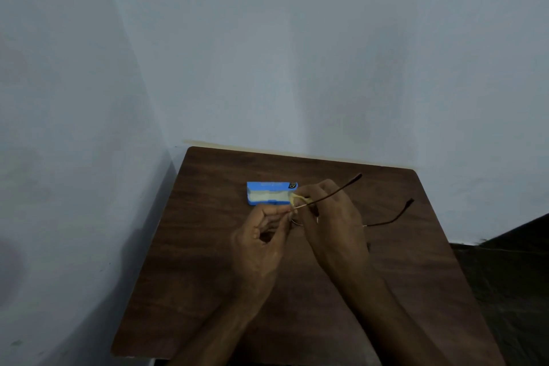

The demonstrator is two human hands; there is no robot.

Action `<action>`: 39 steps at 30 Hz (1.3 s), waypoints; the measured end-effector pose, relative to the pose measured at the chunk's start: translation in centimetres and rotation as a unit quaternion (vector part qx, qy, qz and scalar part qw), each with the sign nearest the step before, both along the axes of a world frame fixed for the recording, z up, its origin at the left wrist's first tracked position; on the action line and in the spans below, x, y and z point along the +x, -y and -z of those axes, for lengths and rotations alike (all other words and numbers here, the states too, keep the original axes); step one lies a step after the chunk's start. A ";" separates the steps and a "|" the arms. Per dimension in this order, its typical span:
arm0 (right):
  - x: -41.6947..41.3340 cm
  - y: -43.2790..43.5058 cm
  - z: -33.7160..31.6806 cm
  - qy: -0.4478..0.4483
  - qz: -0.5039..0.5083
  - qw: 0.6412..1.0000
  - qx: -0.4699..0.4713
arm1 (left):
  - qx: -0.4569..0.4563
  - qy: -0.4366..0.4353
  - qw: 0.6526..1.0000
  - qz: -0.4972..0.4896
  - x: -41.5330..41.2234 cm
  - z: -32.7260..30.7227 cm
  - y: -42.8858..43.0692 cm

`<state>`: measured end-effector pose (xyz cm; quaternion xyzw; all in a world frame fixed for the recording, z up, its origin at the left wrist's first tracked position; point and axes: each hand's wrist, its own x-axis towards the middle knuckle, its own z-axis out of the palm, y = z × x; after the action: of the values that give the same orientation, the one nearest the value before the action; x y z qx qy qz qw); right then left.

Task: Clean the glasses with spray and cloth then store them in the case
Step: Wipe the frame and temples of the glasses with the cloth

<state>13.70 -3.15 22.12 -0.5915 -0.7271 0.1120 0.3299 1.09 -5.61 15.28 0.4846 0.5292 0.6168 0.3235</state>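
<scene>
Thin brown-armed glasses [389, 220] are held above the middle of the dark wooden table [208, 291], both arms unfolded and pointing right and away. My left hand [261, 242] pinches the frame near its left hinge. My right hand [332, 217] covers the lenses and presses a small yellow cloth [297, 200] against them. A blue glasses case [269, 194] lies open on the table just beyond my left hand, its pale lining showing. No spray bottle is in view.
The table stands in a corner against pale blue-grey walls [267, 53]. Dark floor [511, 276] shows at the right, past the table's edge.
</scene>
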 end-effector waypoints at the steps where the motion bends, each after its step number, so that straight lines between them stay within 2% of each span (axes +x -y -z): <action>1: 0.2 -0.2 0.0 0.020 0.025 1.000 -0.001 | 0.002 0.006 1.000 -0.003 0.1 -0.1 0.0; 3: 0.2 -0.4 0.0 0.016 0.034 0.999 0.003 | -0.002 0.025 1.000 -0.012 0.3 -0.2 0.0; 6: -0.6 0.8 0.4 -0.024 -0.026 0.999 0.008 | -0.021 0.045 0.999 -0.021 0.1 -0.2 -0.2; 9: -0.1 2.1 1.2 0.008 -0.052 0.998 0.017 | -0.019 0.060 0.997 -0.035 -0.2 -0.5 -0.2; 13: 0.6 1.8 1.2 0.036 -0.007 0.999 0.040 | -0.024 0.068 0.996 -0.046 0.0 -0.9 -0.3; 17: -1.4 2.8 1.4 0.039 -0.013 0.997 0.064 | -0.028 0.097 0.994 -0.044 0.1 -1.0 -0.4; 23: -0.5 1.0 0.7 0.037 0.056 0.996 0.057 | -0.018 0.077 0.996 -0.032 0.4 -0.9 -0.4; 28: -1.2 0.7 0.5 -0.001 0.001 1.000 0.019 | -0.014 0.048 0.998 -0.048 -0.4 -0.5 -0.6; 30: -0.8 0.3 0.6 0.029 0.024 0.999 0.032 | -0.019 0.049 0.998 -0.038 -0.6 -0.5 -0.7; 32: -0.9 -0.1 0.8 0.011 0.040 0.999 0.033 | -0.027 0.045 0.998 -0.023 -0.3 -0.5 -0.6; 35: -1.6 0.0 0.7 -0.067 -0.007 0.998 -0.007 | -0.037 0.062 0.997 -0.015 -0.2 -0.4 -0.4; 39: -0.6 1.0 0.0 -0.051 -0.051 0.996 -0.050 | -0.042 0.067 0.997 -0.014 -0.6 0.0 -0.4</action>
<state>13.14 -4.18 22.15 -0.5629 -0.7321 0.1949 0.3305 0.53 -5.25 15.26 0.4205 0.5383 0.6300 0.3695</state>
